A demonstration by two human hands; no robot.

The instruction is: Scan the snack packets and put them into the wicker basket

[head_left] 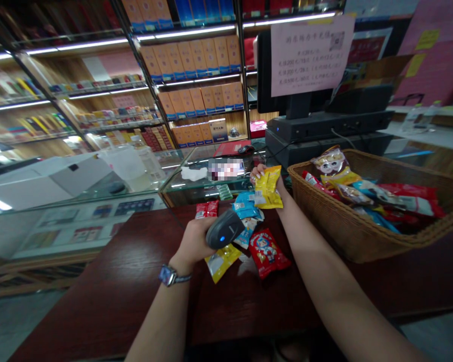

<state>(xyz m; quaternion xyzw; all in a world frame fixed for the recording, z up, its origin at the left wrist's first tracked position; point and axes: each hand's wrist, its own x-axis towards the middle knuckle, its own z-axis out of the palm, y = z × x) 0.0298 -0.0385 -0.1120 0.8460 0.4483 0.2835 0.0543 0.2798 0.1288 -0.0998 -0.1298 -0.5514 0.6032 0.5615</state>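
The head view shows the left hand [197,238] closed round a dark barcode scanner [226,230], a blue light glowing on its casing; most of those fingers are hidden, but they seem wrapped round its handle. A watch [168,275] sits on the left wrist.

The right hand [258,171] holds a yellow packet [269,188] up near the far edge of the dark red table [151,311], its fingers bent and pinching the packet at the upper left corner; the thumb cannot be made out clearly. The held packet is just beyond the scanner, to its right, and the two are apart.

Below the hands, more packets lie on the table toward its far edge: a small red packet [207,208] behind the left hand, blue packets [245,203] between the hands, a second yellow packet [223,264] partly under the scanner in this view, and a larger red packet [267,253] to the right of that one.

A wicker basket [362,250] stands at the right end of the table, with mixed snack bags [407,197] inside. Behind it is a black monitor [264,75] with a pink sheet [311,55] over its back. A glass counter [166,193] runs beyond the far edge.
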